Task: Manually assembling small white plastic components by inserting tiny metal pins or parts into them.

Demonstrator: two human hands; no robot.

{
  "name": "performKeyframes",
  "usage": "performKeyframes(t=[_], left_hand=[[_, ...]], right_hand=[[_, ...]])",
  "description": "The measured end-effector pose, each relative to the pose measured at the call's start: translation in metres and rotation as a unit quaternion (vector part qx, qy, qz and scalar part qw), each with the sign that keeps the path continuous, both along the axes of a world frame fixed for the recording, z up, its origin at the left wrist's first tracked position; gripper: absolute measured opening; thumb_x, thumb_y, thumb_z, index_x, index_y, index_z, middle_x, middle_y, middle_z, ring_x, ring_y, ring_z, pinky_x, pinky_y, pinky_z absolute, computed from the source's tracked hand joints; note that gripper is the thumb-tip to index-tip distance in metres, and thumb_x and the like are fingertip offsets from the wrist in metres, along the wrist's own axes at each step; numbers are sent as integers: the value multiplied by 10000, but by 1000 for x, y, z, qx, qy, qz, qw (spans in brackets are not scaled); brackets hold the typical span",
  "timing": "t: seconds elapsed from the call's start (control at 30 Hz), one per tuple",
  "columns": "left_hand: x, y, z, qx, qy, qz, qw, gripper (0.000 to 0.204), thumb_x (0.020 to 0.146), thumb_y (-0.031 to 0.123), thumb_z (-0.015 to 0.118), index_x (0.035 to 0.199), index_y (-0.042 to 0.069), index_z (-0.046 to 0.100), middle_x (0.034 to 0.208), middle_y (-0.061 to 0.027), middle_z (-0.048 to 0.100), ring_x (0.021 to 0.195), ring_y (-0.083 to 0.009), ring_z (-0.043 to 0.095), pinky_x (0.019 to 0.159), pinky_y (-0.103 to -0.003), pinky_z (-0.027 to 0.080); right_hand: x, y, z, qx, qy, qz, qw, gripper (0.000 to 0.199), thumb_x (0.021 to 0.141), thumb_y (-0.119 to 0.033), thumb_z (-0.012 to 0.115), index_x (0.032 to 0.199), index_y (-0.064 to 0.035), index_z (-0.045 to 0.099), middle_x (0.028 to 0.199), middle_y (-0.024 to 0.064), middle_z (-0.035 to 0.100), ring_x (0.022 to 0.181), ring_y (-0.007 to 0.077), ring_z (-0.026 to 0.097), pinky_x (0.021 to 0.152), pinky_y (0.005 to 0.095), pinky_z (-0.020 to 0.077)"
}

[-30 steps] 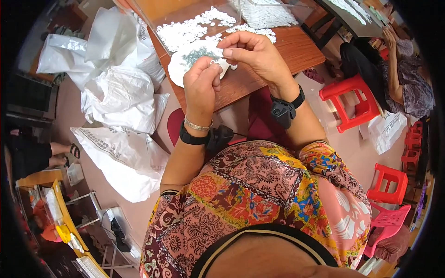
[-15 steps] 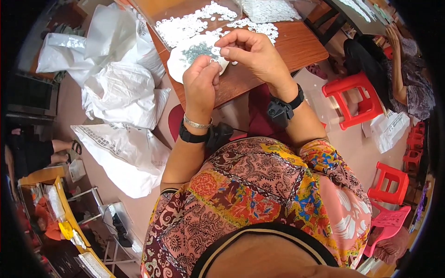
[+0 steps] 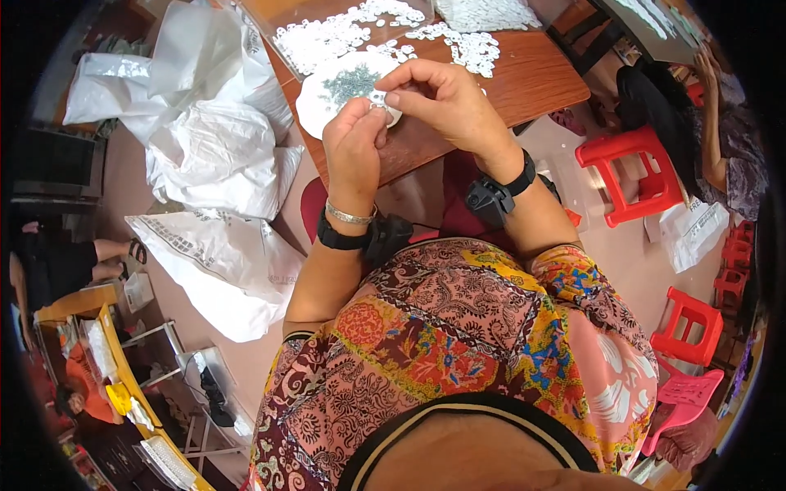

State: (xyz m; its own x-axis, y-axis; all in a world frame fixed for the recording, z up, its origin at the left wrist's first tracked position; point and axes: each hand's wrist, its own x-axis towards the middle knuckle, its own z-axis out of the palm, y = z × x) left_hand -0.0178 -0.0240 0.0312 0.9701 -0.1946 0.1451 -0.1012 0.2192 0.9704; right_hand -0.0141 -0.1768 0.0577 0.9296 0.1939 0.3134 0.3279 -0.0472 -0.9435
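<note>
Both my hands meet over the near edge of a round white dish [image 3: 313,115] that holds a heap of small grey-green pieces [image 3: 350,85], too tiny to name. My left hand [image 3: 357,135] is closed, thumb and forefinger pinching a small white plastic piece [image 3: 377,97]. Just right of it, my right hand [image 3: 449,105] curls its thumb and forefinger together at the same piece; whether something smaller sits between those fingertips is hidden. Many similar white oval pieces [image 3: 323,42] lie spread beyond the dish.
The brown wooden table [image 3: 532,82] carries a clear bag of white pieces [image 3: 483,15] at its far side. Large white sacks [image 3: 209,155] stand on the floor at the left. Red stools [image 3: 626,176] and a seated person [image 3: 720,131] are at the right.
My right fingertips have shifted slightly, and the white piece seen in them earlier now sits lower, at my left fingertips. The whole view has shifted slightly.
</note>
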Motion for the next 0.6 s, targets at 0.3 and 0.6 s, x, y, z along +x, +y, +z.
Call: performKeyframes(t=[0.3, 0.6], left_hand=[[-1, -7, 4, -90, 101, 3, 991, 200, 874, 142, 486, 711, 43, 548, 597, 2, 511, 496, -66, 432, 458, -187, 322], [-4, -13, 2, -99, 112, 40, 988, 216, 877, 199, 493, 763, 37, 581, 624, -11, 547, 503, -73, 466, 459, -194, 336]], right_hand=[[1, -2, -10, -86, -67, -14, 994, 255, 769, -32, 696, 1016, -16, 634, 789, -19, 603, 727, 43, 545, 662, 192, 456], [0, -2, -14, -139, -135, -82, 978, 257, 697, -68, 703, 946, -39, 650, 753, 60, 620, 669, 123, 596, 625, 243, 501]])
